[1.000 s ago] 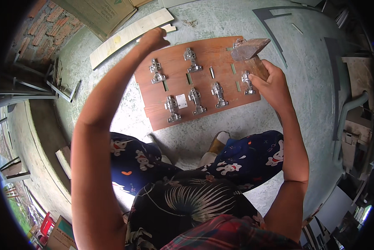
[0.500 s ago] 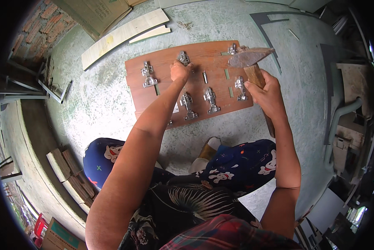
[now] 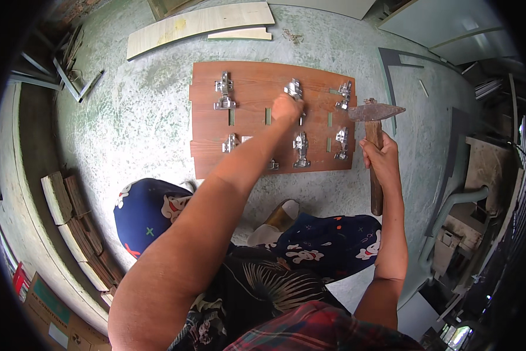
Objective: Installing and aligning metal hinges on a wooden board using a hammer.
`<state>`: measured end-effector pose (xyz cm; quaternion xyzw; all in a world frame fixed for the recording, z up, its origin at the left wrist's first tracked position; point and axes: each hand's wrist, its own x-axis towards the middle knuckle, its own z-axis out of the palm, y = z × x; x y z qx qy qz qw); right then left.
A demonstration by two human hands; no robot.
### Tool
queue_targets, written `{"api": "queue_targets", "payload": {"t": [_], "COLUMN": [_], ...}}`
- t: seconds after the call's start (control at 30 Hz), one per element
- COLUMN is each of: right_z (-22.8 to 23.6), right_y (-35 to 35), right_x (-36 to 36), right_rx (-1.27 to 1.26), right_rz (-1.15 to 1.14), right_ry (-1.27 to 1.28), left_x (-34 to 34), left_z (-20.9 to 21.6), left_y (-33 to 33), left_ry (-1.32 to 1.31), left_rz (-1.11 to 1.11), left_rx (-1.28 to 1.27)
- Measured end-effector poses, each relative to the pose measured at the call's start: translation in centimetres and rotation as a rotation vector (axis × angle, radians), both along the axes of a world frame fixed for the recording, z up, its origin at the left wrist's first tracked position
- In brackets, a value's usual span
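Note:
A reddish-brown wooden board (image 3: 251, 73) lies on the floor in front of me, with several metal cabinet hinges on it. My left hand (image 3: 288, 107) is closed on one cabinet hinge (image 3: 294, 88) near the middle of the board's far half; the fingers cover its near end. My right hand (image 3: 383, 159) grips the wooden handle of a hammer (image 3: 377, 112), whose grey metal head is up beside the board's right edge. Other hinges are at the left (image 3: 223, 90), the right (image 3: 342, 143) and the near middle (image 3: 301, 149). My left forearm hides part of the board.
Pale wooden planks (image 3: 198, 28) lie beyond the board. Metal frame pieces (image 3: 78, 88) are at the far left, stacked wood blocks (image 3: 69, 213) and a cardboard box (image 3: 55, 313) at the near left. A dark frame piece (image 3: 386, 76) and a grey hose (image 3: 444, 210) are on the right.
The view has shifted. My left hand has moved right across the board with the hinge. The hammer has moved from over the board's right edge to a little beyond it, nearer me.

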<state>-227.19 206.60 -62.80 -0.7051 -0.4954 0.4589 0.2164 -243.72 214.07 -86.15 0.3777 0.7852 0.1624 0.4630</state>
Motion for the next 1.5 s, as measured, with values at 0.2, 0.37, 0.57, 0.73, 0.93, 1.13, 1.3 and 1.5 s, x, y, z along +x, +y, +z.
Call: {"api": "queue_targets", "payload": {"t": [0.2,0.37,0.57,0.73,0.93,1.13,1.3,1.5], "right_z": [-0.3,-0.4,-0.7,-0.7,0.1,0.3,0.9,1.4], "right_y": [0.8,0.7,1.0,1.3,0.8,0.5,0.1,-0.4], "right_x": [0.1,0.1,-0.5,-1.4,-2.7,-3.1,-1.7,-1.4], "right_rx": [0.039,0.026,0.02,0.015,0.042,0.032,0.071,0.08], "right_rz": [-0.001,-0.007,0.029,0.076,0.132,0.146,0.128,0.13], "right_ry": [-0.046,-0.01,0.009,0.036,0.012,-0.012,0.003,-0.018], "left_x": [4.2,2.0,-1.3,-1.5,-1.8,-4.6,-6.9,-9.7], "left_z": [4.4,4.0,2.8,3.3,3.8,2.4,3.2,3.2], "left_y": [-2.2,-1.5,-1.7,-3.6,-4.1,-3.1,-1.0,2.0], "left_ry": [-0.219,-0.179,-0.111,-0.081,-0.044,0.27,0.583,0.798], "left_rz": [-0.165,-0.09,-0.037,0.053,0.054,-0.227,-0.651,-0.995], "left_rx": [0.009,0.005,0.019,-0.085,-0.124,0.019,0.327,0.624]}}
